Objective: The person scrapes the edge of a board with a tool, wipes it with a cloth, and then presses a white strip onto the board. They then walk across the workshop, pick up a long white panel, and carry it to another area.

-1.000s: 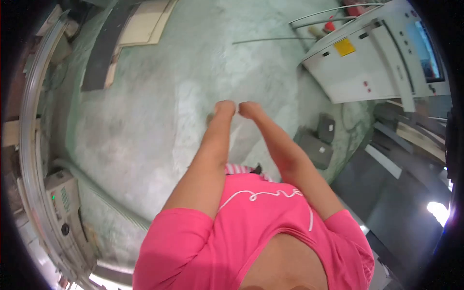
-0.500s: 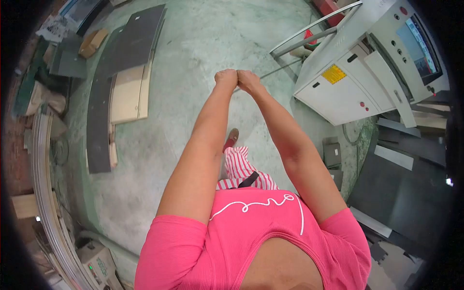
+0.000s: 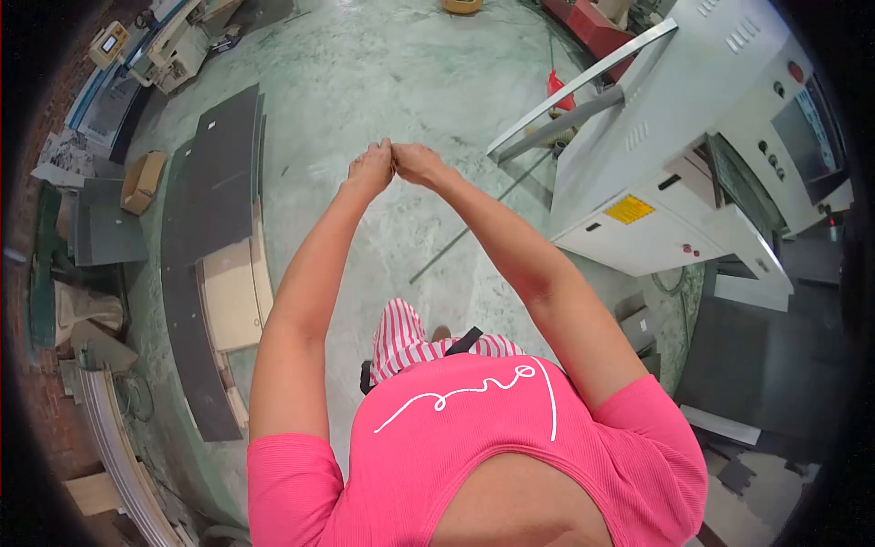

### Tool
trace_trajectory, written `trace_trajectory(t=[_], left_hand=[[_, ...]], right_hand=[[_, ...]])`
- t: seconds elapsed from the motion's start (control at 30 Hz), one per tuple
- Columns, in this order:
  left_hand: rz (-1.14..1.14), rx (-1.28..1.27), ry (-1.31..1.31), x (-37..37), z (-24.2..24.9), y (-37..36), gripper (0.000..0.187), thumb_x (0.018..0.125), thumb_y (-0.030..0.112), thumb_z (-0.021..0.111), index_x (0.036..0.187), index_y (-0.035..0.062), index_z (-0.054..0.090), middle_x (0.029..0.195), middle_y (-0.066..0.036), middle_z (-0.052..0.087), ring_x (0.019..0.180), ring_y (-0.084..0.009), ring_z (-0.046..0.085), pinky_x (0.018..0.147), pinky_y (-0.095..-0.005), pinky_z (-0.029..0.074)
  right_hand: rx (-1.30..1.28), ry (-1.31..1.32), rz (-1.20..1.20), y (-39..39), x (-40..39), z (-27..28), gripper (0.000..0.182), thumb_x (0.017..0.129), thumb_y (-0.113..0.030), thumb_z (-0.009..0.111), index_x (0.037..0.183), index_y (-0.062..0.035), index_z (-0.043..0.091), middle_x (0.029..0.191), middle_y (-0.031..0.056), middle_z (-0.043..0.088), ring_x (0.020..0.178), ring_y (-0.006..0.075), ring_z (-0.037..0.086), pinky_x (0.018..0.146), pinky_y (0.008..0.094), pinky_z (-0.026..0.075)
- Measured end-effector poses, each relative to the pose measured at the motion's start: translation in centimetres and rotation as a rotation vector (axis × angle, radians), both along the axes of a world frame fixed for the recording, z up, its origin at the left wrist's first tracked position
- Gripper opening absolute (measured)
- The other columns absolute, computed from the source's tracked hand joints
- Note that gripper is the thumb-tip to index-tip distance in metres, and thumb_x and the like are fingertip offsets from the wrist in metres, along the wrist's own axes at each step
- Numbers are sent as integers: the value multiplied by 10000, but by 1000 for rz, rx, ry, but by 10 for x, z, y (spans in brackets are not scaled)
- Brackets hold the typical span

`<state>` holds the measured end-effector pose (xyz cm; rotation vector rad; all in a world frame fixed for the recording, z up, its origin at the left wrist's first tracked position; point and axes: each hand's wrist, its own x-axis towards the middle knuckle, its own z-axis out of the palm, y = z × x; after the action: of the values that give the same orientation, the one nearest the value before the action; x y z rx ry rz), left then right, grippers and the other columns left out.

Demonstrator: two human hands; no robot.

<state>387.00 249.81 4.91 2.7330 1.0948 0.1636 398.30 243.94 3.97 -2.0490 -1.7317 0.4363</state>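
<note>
Both arms stretch out ahead of my body over the floor. My left hand (image 3: 372, 170) has its fingers curled together, and its fingertips meet those of my right hand (image 3: 417, 162). The right hand is also closed, with its back towards me. Whatever may be pinched between the two hands is hidden or too small to make out. Below them show my striped trousers (image 3: 399, 342) and the front of my pink shirt (image 3: 456, 410).
Dark panels (image 3: 219, 159) and pale boards (image 3: 232, 301) lie on the floor at left, near an open cardboard box (image 3: 143, 182). A white machine cabinet (image 3: 629, 228) with a screen stands at right. Dark sheets (image 3: 756, 365) lie behind it. A thin rod-like line (image 3: 442, 255) crosses the floor.
My view has shifted forward, and the machine and panels sit lower in it. Both hands, still together, appear further left. A striped trouser leg has come forward.
</note>
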Motion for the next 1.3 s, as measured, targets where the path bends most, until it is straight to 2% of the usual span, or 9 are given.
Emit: trace_trajectory(t=[0.33,0.6,0.8,0.87,0.97,1.03,1.07,1.13,1.3], left_hand=[[-283,-410,242,59,-149,204,716,726,275,651,1294,73,265,1093,-269,484,984,-414,504,809,-458,432],[-504,-696,186,174,-184,310,724,733,285,640,1273,-5,257,1046,-309,502,974,-416,508,822,-432,425],[-578,-706,315,239,-215,410,674,734,303,631,1234,-31,324,1040,-295,518,977,-413,506,820,-428,421],[-519,-668,409,260,-237,454,649,730,307,628,1213,-34,360,1046,-283,526,1004,-393,503,841,-420,415],[-435,-567,457,284,-262,518,617,736,319,618,1193,-38,404,1049,-278,531,1003,-381,510,828,-419,424],[-301,-615,467,313,-287,567,602,745,317,613,1192,-36,417,1046,-279,534,943,-357,548,770,-415,454],[-191,-718,507,313,-284,574,590,751,308,612,1192,-35,421,1043,-278,537,884,-332,587,716,-409,481],[-80,-832,563,344,-264,592,576,764,290,604,1204,-28,410,1035,-266,544,800,-305,608,645,-396,492],[326,-1155,320,474,-237,625,534,827,263,546,1271,51,335,984,-140,553,700,-246,609,596,-348,486]], right_hand=[[-701,-154,136,173,129,-102,210,781,-292,512,881,-134,609,815,113,628,769,294,602,649,410,465],[-427,234,-42,233,199,-156,304,822,-324,462,1007,-109,572,862,148,616,840,317,584,714,410,452],[-279,247,-518,132,250,-267,292,817,-251,416,924,-49,597,934,171,598,881,334,565,773,412,448],[-637,163,-502,46,257,-385,268,746,-200,502,931,-30,595,941,173,590,885,326,560,776,412,447],[-1073,37,-214,-24,249,-411,151,633,-119,556,727,-40,645,799,163,619,771,304,598,681,397,476],[-1145,844,-1340,36,270,-321,167,688,-131,537,755,-23,645,835,171,621,787,270,612,690,396,487],[-1165,878,-1344,42,267,-322,167,688,-131,537,755,-23,645,835,171,621,787,270,612,690,396,487],[-1066,465,-413,62,313,-336,151,631,-144,590,706,-21,637,752,173,617,739,289,610,647,401,484],[-431,226,-620,211,481,-331,163,697,-121,530,779,-1,603,846,189,596,773,341,575,659,426,469]])
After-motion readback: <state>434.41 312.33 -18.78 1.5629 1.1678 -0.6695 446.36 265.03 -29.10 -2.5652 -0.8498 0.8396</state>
